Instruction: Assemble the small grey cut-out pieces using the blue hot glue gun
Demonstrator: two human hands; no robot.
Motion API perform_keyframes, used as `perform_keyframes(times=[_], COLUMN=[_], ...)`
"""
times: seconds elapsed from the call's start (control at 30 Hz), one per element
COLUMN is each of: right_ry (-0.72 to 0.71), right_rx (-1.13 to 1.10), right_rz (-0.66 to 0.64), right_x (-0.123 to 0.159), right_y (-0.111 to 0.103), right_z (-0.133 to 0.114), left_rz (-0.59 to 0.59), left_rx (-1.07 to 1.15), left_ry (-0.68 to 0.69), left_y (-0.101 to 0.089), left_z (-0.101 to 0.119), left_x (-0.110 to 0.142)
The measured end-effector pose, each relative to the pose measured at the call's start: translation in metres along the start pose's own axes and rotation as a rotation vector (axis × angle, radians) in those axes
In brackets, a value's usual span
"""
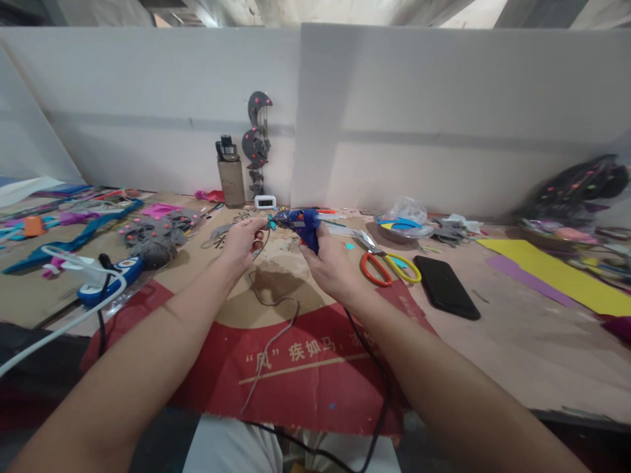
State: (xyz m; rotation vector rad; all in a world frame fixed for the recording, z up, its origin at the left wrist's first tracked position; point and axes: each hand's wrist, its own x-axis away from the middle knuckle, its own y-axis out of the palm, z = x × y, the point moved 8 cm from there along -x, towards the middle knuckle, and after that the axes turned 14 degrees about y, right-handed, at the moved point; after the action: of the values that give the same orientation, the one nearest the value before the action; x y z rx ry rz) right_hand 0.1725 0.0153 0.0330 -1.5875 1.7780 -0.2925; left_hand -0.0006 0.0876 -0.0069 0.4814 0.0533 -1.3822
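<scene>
My right hand [331, 259] is wrapped round the handle of a blue glue gun [298, 222], whose nozzle points left. My left hand [245, 240] is closed in a pinch on a small piece with a teal bit and a reddish bead [263, 231], held right at the nozzle tip. A thin grey cord [273, 328] hangs from that piece and trails toward me over the cardboard sheet [296, 368]. The gun's black cable [374, 387] runs down past my right forearm.
Orange and yellow scissors [387, 266] and a black phone [446, 286] lie right of my hands. A bowl [401, 230], yellow foam sheet [557, 272], bottle [231, 172], small clock [265, 202], grey felt pieces [152, 236] and a power strip [111, 279] with white cable surround them.
</scene>
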Motion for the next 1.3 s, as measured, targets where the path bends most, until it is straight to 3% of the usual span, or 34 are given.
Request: perform_keyframes(times=[1.3], right_ry=[0.019], right_rx=[0.018], right_rz=[-0.010], right_x=[-0.0006], right_y=[-0.0009], right_z=[0.0011], left_rz=[-0.014], left_rx=[0.039], left_ry=[-0.015], left_y=[0.0019], left_z=[-0.0015], left_x=[-0.0004])
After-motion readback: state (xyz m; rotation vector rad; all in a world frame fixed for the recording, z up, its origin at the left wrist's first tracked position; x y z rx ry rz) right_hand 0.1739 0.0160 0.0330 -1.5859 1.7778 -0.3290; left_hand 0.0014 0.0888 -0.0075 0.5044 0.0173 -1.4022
